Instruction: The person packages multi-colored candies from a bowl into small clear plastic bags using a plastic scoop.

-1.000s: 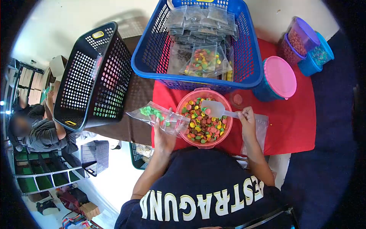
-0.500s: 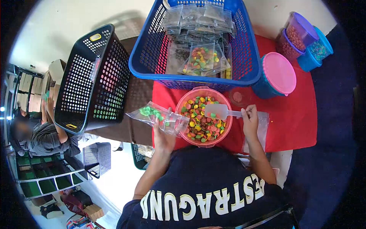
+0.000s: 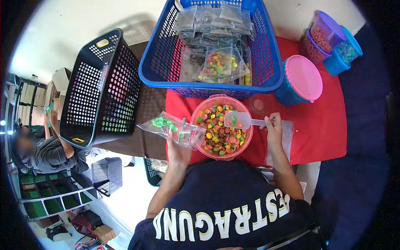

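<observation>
My left hand (image 3: 177,152) pinches a clear plastic bag (image 3: 166,127) holding some green and red candies. The bag's mouth end lies over the left rim of a pink bowl (image 3: 195,112). Colourful button-shaped candies (image 3: 223,139) in red, yellow, green and brown fill the bowl. In my right hand (image 3: 273,127) is the handle of a translucent white scoop (image 3: 239,120). Its blade sits over the candies with a few pieces in it. Beneath my right forearm, flat clear bags (image 3: 286,141) lie on the red cloth.
Behind the bowl stands a blue basket (image 3: 208,85) with stacked filled bags. A black basket (image 3: 118,87) is on the left. Lidded tubs (image 3: 304,79) and purple and turquoise containers (image 3: 327,39) stand right, on red cloth (image 3: 321,133). Another person (image 3: 54,150) is at far left.
The scoop blade holds more red and green pieces than before. My hands stay almost in place, and the whole view shifts slightly.
</observation>
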Demonstrator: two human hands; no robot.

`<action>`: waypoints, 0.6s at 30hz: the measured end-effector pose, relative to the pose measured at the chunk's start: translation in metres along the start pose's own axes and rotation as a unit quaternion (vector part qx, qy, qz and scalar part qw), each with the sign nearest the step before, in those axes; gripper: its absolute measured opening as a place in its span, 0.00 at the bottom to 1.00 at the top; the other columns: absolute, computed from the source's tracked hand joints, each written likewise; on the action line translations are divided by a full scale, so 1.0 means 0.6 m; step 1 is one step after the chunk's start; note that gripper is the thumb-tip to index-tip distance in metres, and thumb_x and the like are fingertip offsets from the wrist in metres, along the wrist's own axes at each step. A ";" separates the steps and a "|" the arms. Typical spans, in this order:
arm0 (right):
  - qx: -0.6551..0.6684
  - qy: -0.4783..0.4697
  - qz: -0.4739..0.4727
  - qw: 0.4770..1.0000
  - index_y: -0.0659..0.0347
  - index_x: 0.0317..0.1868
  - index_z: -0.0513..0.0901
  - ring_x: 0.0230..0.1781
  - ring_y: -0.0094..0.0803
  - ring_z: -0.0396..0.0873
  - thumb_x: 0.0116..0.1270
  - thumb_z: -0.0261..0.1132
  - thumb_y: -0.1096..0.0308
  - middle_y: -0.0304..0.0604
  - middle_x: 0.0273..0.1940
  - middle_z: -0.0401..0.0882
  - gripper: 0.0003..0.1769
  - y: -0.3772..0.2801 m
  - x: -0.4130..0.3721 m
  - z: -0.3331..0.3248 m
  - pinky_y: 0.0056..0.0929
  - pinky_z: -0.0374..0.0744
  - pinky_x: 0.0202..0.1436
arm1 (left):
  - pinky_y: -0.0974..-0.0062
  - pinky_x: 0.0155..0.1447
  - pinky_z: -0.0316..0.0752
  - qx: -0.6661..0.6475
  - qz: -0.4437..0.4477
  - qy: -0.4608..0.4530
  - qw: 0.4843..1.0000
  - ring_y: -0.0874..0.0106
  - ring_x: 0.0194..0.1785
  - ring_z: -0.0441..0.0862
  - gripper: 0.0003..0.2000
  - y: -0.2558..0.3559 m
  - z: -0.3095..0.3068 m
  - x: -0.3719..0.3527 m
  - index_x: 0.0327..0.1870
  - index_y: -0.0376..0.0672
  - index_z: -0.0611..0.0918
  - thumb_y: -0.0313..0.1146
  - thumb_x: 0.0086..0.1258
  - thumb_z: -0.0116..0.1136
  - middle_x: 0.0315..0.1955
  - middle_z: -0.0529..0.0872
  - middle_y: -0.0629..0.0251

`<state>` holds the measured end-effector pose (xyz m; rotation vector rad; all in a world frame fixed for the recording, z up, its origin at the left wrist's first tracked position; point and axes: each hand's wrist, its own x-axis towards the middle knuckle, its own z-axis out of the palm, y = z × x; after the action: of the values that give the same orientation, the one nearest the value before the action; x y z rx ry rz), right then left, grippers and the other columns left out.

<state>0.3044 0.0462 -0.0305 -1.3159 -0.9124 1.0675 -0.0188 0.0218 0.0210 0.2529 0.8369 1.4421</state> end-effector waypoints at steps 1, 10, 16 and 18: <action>0.002 -0.006 -0.008 1.000 0.55 0.41 0.66 0.28 0.23 0.78 0.76 0.59 0.70 0.36 0.29 0.72 0.09 0.002 0.000 0.001 0.24 0.74 0.35 | 0.42 0.69 0.71 -0.002 0.000 0.000 1.000 0.55 0.70 0.70 0.33 -0.001 0.000 0.000 0.73 0.51 0.60 0.57 0.73 0.52 0.70 0.69 0.57; -0.007 -0.009 -0.006 1.000 0.55 0.41 0.66 0.27 0.24 0.78 0.76 0.60 0.70 0.36 0.29 0.72 0.09 0.002 0.003 0.000 0.23 0.74 0.34 | 0.42 0.69 0.71 -0.003 -0.007 0.018 1.000 0.55 0.70 0.70 0.33 0.002 0.010 -0.004 0.73 0.51 0.60 0.57 0.73 0.52 0.70 0.69 0.57; -0.013 -0.015 -0.015 1.000 0.56 0.41 0.65 0.27 0.24 0.78 0.76 0.60 0.70 0.35 0.29 0.72 0.10 0.008 0.003 -0.002 0.23 0.75 0.33 | 0.42 0.69 0.71 -0.002 0.002 0.014 1.000 0.54 0.71 0.69 0.33 -0.001 0.002 0.000 0.74 0.52 0.59 0.57 0.73 0.52 0.71 0.68 0.57; -0.002 -0.014 -0.009 1.000 0.56 0.41 0.65 0.27 0.24 0.78 0.76 0.60 0.70 0.35 0.29 0.72 0.10 0.011 0.003 -0.003 0.23 0.76 0.33 | 0.43 0.69 0.71 0.000 0.003 0.015 1.000 0.54 0.71 0.68 0.34 -0.002 0.002 0.000 0.74 0.52 0.59 0.57 0.73 0.52 0.71 0.68 0.56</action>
<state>0.3060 0.0474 -0.0371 -1.2958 -0.9460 1.0741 -0.0170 0.0219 0.0212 0.2348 0.8622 1.4550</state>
